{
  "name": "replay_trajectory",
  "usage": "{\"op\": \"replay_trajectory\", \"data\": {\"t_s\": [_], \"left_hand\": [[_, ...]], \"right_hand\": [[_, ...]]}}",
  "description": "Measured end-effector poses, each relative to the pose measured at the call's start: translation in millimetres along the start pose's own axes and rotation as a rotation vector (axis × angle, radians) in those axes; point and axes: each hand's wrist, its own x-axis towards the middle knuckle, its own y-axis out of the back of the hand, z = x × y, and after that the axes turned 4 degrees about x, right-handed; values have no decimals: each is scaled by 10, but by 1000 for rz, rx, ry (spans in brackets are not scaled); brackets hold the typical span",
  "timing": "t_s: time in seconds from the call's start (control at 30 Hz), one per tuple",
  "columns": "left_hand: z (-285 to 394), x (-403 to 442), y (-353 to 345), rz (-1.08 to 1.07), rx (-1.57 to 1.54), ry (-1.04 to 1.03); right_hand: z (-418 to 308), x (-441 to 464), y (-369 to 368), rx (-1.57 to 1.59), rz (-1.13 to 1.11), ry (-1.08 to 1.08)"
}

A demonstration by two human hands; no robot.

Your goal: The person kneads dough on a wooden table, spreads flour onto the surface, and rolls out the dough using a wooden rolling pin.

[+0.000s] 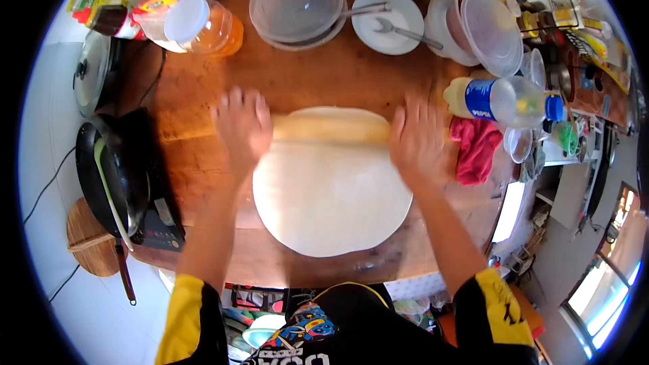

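A wide, round sheet of pale dough (331, 196) lies flat on the wooden table before me. Across its far part runs a wooden rolling pin (331, 129), blurred by motion. My left hand (242, 128) rests over the pin's left end, fingers stretched forward. At the right end, my right hand (418, 136) lies the same way, palm down on the pin with fingers extended and somewhat smeared. Both ends of the pin are hidden beneath the hands.
A red cloth (475, 150) and a lying plastic bottle (503, 101) are right of my right hand. Behind stand a lidded bowl (297, 7), a white plate (389, 20) with a fork, and a jar (203, 25). A black pan (111, 172) sits at left.
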Motion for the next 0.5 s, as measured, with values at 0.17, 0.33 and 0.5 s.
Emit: {"op": "replay_trajectory", "data": {"t_s": [0.17, 0.33, 0.5], "left_hand": [[-131, -880, 54, 200, -188, -73], [-149, -644, 232, -75, -102, -37], [-253, -1386, -90, 21, -139, -36]], "right_hand": [[163, -1040, -217, 20, 39, 125], [284, -737, -47, -49, -77, 181], [275, -1447, -174, 8, -59, 141]]}}
